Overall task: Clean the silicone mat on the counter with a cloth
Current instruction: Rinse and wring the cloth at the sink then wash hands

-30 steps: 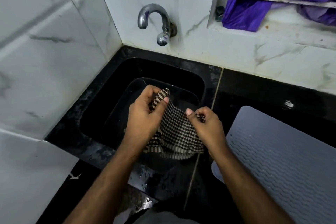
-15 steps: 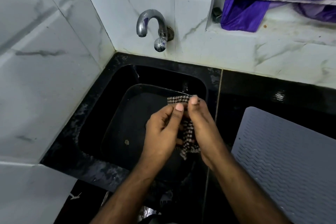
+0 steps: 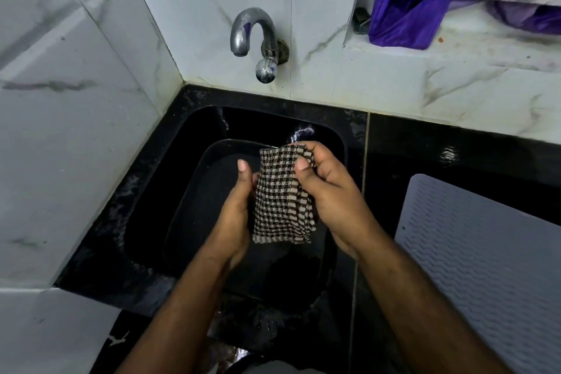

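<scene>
A brown-and-white checked cloth (image 3: 280, 200) hangs folded over the black sink (image 3: 145, 191). My right hand (image 3: 331, 191) grips its top edge, thumb pressed on the front. My left hand (image 3: 235, 212) holds the cloth's left side from behind, thumb raised. The grey ribbed silicone mat (image 3: 485, 258) lies flat on the black counter (image 3: 425, 155) to the right of the sink, apart from both hands.
A chrome tap (image 3: 258, 39) juts from the white tiled wall above the sink, no water running. A dark basin (image 3: 194, 222) sits inside the sink. A purple fabric (image 3: 425, 9) hangs in the window ledge at the upper right. Tiled wall closes the left side.
The cloth went from spread between both hands, to bunched between them, to a folded flat piece hanging from my right hand. Both hands stayed over the sink.
</scene>
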Demonstrator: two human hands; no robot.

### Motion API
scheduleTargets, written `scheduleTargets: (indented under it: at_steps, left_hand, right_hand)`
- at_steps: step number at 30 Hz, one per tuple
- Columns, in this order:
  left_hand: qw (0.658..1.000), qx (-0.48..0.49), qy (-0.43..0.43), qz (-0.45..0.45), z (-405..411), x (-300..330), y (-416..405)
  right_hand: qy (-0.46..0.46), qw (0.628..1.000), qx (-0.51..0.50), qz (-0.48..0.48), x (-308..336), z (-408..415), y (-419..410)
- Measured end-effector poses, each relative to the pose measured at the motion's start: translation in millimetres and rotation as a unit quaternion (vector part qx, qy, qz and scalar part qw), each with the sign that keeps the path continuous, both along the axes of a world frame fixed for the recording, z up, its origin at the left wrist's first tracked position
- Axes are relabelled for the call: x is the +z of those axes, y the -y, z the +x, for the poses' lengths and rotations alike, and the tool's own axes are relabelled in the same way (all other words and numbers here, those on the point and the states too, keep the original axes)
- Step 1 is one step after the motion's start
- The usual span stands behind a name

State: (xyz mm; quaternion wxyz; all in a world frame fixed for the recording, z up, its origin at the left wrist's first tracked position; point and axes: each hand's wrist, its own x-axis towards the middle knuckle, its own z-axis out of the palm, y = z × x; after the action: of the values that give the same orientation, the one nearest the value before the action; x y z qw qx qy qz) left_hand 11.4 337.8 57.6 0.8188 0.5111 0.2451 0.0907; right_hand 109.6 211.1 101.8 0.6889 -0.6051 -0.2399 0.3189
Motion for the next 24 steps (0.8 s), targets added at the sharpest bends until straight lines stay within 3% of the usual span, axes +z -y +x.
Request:
scheduleTargets:
  at_steps: [3, 8, 11, 17, 21, 24]
  left_hand:
    - [0.997, -0.015, 0.041, 0.071, -2, 4, -9]
    - [0.945, 0.053, 0.056, 0.318, 3, 23, -5]
    - [0.922, 0.095, 0.046, 0.372, 1, 29, 2]
    - [0.894, 0.097, 0.037, 0.437, -6, 29, 16]
    - [0.906, 0.123, 0.02, 0.405, -11, 30, 23]
    - [0.934, 0.118, 0.015, 0.336, -15, 33, 23]
  right_hand:
    - [-0.023, 0.998, -0.065, 0.007, -5, 3, -6]
    - [0.124, 0.956, -0.18, -0.197, -31, 4, -14]
    - [0.116, 0.951, -0.196, -0.208, -38, -15, -13]
    - [-0.056, 0.992, -0.081, -0.08, -28, -56, -23]
    - [-0.252, 0.966, -0.05, 0.03, -18, -47, -25]
    - [-0.297, 0.952, -0.026, 0.073, -16, -42, -23]
